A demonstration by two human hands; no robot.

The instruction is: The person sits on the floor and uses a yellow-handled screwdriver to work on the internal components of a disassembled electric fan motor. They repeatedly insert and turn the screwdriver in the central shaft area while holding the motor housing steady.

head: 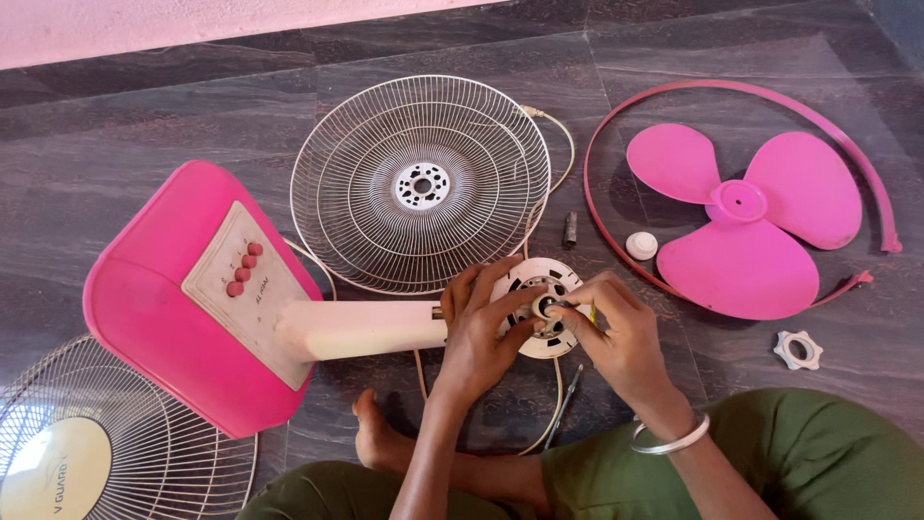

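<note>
both hands hold the white motor head (545,306) on the floor: left hand (481,332) closed on its rim, right hand (616,332) pinching the centre shaft (fingers hide it). it looks stiff and rather heavy, best taken by the rim. pink blade (746,223) lies apart.

near hands: wire grille (421,183) crowds above | pink base (183,308) blocks left | screwdriver (566,395), cable (555,404) below | right: bare floor strip (712,356) open up to ring (616,246), nut (797,350)
</note>
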